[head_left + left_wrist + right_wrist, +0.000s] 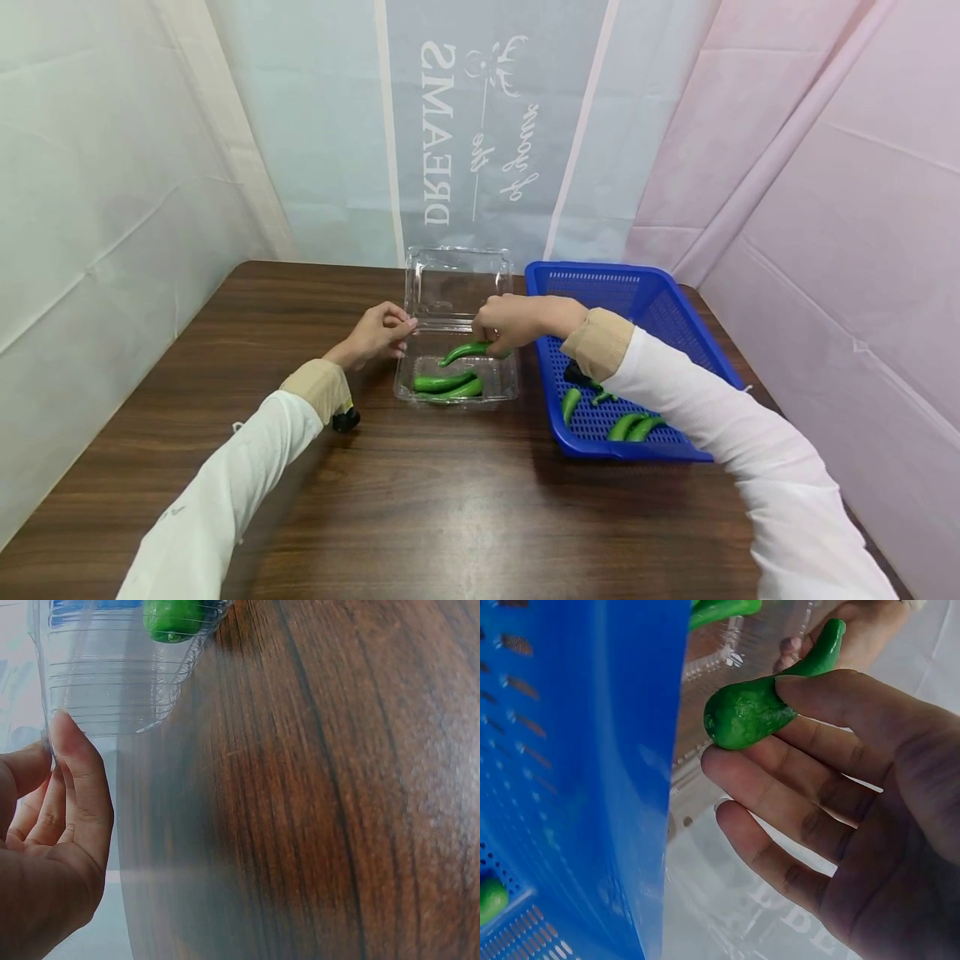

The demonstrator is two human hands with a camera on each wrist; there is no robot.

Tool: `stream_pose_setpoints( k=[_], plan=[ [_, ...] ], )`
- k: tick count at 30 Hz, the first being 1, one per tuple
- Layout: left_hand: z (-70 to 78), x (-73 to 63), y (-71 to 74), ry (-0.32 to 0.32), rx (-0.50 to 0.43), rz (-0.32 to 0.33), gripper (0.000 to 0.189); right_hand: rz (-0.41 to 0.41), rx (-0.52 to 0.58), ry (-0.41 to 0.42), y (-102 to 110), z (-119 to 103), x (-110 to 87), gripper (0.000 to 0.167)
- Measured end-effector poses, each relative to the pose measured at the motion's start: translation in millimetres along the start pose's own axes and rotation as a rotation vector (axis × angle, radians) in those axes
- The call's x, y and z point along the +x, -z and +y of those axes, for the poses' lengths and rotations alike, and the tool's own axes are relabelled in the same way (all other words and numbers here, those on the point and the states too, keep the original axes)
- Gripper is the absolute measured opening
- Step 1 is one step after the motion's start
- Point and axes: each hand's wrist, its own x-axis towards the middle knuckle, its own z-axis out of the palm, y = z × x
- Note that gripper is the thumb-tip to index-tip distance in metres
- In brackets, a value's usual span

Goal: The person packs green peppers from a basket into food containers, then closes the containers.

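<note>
A clear plastic clamshell box [501,385] stands on the table with its lid [459,279] raised at the back. Two green chili peppers [444,382] lie in its base. My left hand [377,333] pinches the box's left edge between thumb and forefinger, which the left wrist view shows close up at the clear plastic [105,701]. Over the base, my right hand [519,320] holds another green chili pepper [742,712]. That pepper's thin curved end points left in the head view, and the thumb lies across its side in the right wrist view.
To the right of the box is a blue perforated basket [637,450] holding several green peppers [627,427], partly hidden by my right forearm. The brown wooden table [420,508] runs back to a printed curtain [330,167], with pale cloth walls on both sides.
</note>
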Motion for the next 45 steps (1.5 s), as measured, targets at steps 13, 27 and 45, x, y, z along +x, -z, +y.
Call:
stream_pose_setpoints(
  k=[13,27,45],
  plan=[
    [0.6,1.0,-1.2,-0.002,-0.024,0.005,0.017,-0.102,-0.059,-0.096,-10,-1,25.8,0.013],
    [-0.8,1.2,-0.4,-0.014,-0.012,0.004,0.019,-0.123,-0.119,-0.177,0,-2,39.5,0.021],
    [-2.9,3.1,-2.2,-0.021,0.010,0.012,0.020,-0.157,-0.077,-0.158,-4,-6,72.4,0.018]
  ],
)
